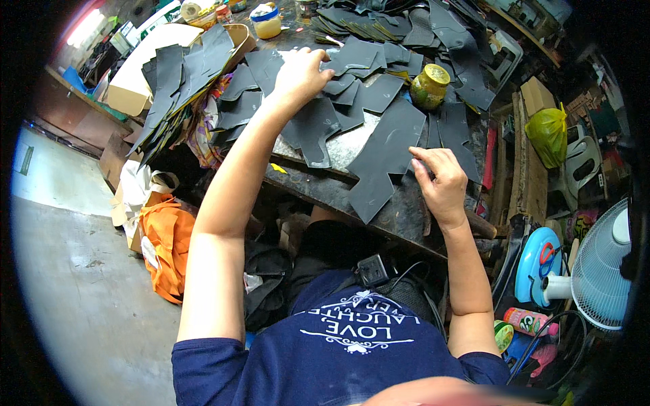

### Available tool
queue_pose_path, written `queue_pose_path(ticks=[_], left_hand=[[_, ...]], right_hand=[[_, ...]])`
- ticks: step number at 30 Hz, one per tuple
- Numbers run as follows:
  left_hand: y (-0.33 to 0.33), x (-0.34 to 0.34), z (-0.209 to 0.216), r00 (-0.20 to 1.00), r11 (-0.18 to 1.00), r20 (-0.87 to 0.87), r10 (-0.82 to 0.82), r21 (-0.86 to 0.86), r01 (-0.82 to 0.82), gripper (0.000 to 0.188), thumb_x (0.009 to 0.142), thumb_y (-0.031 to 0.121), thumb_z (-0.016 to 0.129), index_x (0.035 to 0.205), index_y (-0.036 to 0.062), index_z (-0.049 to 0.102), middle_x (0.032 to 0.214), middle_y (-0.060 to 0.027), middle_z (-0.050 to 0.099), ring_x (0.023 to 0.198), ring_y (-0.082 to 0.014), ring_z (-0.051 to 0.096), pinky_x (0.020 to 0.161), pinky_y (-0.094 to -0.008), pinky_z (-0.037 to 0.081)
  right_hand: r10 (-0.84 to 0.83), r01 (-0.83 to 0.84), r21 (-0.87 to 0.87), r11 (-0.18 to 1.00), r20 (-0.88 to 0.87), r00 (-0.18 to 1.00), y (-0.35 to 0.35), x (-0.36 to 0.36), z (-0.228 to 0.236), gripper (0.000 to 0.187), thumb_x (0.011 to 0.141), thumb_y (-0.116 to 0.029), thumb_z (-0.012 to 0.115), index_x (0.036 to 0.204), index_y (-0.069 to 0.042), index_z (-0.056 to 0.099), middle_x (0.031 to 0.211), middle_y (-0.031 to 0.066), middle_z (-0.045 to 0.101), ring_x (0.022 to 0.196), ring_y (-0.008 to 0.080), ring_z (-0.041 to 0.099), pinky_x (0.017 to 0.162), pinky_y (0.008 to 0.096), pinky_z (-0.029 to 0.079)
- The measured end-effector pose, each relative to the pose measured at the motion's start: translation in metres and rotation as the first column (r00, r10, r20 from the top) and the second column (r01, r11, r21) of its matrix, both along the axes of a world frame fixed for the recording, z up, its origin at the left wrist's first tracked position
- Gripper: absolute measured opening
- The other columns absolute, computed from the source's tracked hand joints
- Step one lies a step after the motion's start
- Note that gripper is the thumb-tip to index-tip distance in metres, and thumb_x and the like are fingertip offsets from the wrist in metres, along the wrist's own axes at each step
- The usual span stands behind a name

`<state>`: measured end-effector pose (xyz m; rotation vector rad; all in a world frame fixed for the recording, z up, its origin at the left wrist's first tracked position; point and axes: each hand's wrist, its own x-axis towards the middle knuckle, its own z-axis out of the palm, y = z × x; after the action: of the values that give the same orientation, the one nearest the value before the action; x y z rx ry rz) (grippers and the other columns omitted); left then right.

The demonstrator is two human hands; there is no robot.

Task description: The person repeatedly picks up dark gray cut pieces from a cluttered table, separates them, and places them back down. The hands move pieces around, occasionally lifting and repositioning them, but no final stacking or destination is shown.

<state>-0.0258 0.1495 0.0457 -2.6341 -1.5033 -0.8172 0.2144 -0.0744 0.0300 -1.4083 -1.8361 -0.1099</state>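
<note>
Flat black cut pieces of sheet material lie overlapping on the dark worktable [406, 213]. My left hand [301, 76] reaches over the far ones, touching or just above them. Its thumb and forefinger are apart, with nothing seen between them; the other fingers are partly hidden. Close to me, a large angular black piece [389, 152] lies across the others, one corner past the table's front edge. My right hand [441, 181] has its thumb and forefinger at this piece's right edge, closed on it. Below my left hand rests another black piece [313, 132] with a narrow tongue.
A yellow-green jar [430, 86] stands on the pieces beyond my right hand. A blue-rimmed tub [266, 22] is at the back. Stacked black pieces [186, 74] lean at the left; more pile up [386, 24] far off. A fan [602, 271] stands to the right, an orange cloth [166, 243] left.
</note>
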Motion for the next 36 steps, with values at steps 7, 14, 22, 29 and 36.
queue_pose_path(ticks=[7, 14, 22, 29, 36], left_hand=[[0.045, 0.039, -0.016, 0.98, 0.974, -0.193, 0.04, -0.211, -0.082, 0.058, 0.08, 0.045, 0.072, 0.123, 0.007, 0.062, 0.115, -0.0213, 0.066, 0.109, -0.037, 0.063, 0.096, -0.0437, 0.048], [0.046, 0.021, -0.006, 0.996, 0.991, -0.081, 0.045, -0.125, -0.055, 0.042, 0.077, 0.024, 0.071, 0.115, 0.0078, 0.065, 0.109, -0.02, 0.068, 0.105, -0.0358, 0.064, 0.094, -0.042, 0.049], [0.067, -0.037, 0.014, 0.992, 0.984, 0.114, 0.045, 0.165, -0.063, 0.03, 0.074, 0.013, 0.067, 0.101, 0.0017, 0.071, 0.1, -0.0184, 0.07, 0.096, -0.0315, 0.068, 0.089, -0.0371, 0.052], [0.069, -0.082, 0.002, 0.964, 0.976, 0.153, 0.216, -0.059, -0.209, 0.032, 0.072, 0.013, 0.068, 0.103, 0.0047, 0.072, 0.091, -0.0135, 0.073, 0.085, -0.0235, 0.07, 0.081, -0.0342, 0.054], [0.071, -0.111, -0.021, 0.923, 0.916, 0.297, 0.243, -0.383, -0.117, 0.037, 0.074, 0.016, 0.073, 0.11, 0.0107, 0.074, 0.099, -0.0134, 0.074, 0.089, -0.0223, 0.07, 0.086, -0.032, 0.053]], right_hand=[[-0.002, 0.001, -0.042, 0.999, -0.021, 1.0, -0.002, 0.001, 0.0, 0.018, 0.081, -0.006, 0.07, 0.099, -0.005, 0.072, 0.093, 0.0101, 0.071, 0.087, 0.0263, 0.065, 0.077, 0.0339, 0.052], [0.002, -0.005, -0.053, 0.999, -0.049, 0.999, -0.001, 0.002, 0.001, 0.016, 0.082, -0.006, 0.069, 0.098, -0.005, 0.072, 0.091, 0.01, 0.071, 0.085, 0.0261, 0.066, 0.076, 0.034, 0.052], [0.002, -0.007, -0.064, 0.998, -0.074, 0.997, -0.001, 0.002, 0.0, 0.016, 0.082, -0.006, 0.069, 0.097, -0.004, 0.073, 0.091, 0.0108, 0.071, 0.086, 0.0257, 0.066, 0.076, 0.0337, 0.052], [0.003, -0.006, -0.045, 0.999, -0.064, 0.998, 0.0, 0.002, -0.002, 0.016, 0.082, -0.011, 0.07, 0.097, -0.008, 0.073, 0.091, 0.0082, 0.071, 0.084, 0.0255, 0.066, 0.075, 0.0348, 0.052], [0.01, -0.014, -0.052, 0.999, -0.062, 0.998, 0.0, 0.002, -0.003, 0.017, 0.081, -0.009, 0.071, 0.098, -0.007, 0.073, 0.089, 0.0096, 0.07, 0.085, 0.0262, 0.065, 0.076, 0.035, 0.052]])
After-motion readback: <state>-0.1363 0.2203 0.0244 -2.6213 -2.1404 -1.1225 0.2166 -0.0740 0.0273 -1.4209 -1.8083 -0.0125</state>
